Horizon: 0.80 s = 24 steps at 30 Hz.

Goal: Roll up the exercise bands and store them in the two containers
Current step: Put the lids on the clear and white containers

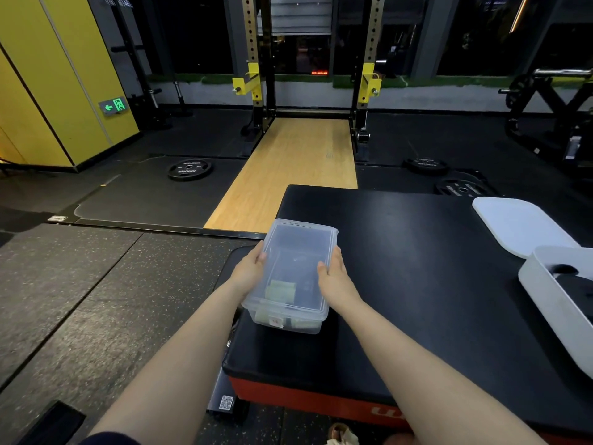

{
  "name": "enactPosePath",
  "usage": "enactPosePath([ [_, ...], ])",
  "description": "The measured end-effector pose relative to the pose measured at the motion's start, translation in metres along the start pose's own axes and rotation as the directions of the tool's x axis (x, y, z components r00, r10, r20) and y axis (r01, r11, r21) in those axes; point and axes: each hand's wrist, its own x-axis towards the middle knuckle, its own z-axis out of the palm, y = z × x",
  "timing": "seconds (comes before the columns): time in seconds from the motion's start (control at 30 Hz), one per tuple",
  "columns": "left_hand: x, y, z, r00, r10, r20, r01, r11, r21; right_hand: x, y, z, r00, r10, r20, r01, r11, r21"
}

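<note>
A clear plastic container (pixel 295 252) with its lid on rests near the left edge of a black padded platform (pixel 417 245). A pale green rolled band (pixel 281 291) and darker rolled bands show through its walls. My left hand (pixel 248 268) grips its left side and my right hand (pixel 335 274) grips its right side. At the far right sits a white open container (pixel 552 303) with a black band (pixel 574 284) inside, and its white lid (pixel 516 224) lies flat behind it.
The platform has a red base (pixel 321 403). Rubber gym flooring (pixel 80 284) lies to the left. A squat rack (pixel 311 75) with a wooden lifting platform (pixel 288 168) stands ahead. Weight plates (pixel 189 168) lie on the floor beside it.
</note>
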Motion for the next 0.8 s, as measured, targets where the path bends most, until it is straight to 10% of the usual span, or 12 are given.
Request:
enactPosePath([
  [0.33, -0.006, 0.002, 0.001, 0.997, -0.077, -0.026, 0.067, 0.963, -0.261, 0.003, 0.0, -0.004, 0.999, -0.012, -0.036, 0.015, 0.996, 0.084],
  [0.8, -0.008, 0.006, 0.012, 0.991, 0.012, -0.134, -0.004, 0.998, 0.06, 0.004, -0.006, 0.002, 0.999, 0.022, -0.035, -0.025, 0.994, -0.108],
])
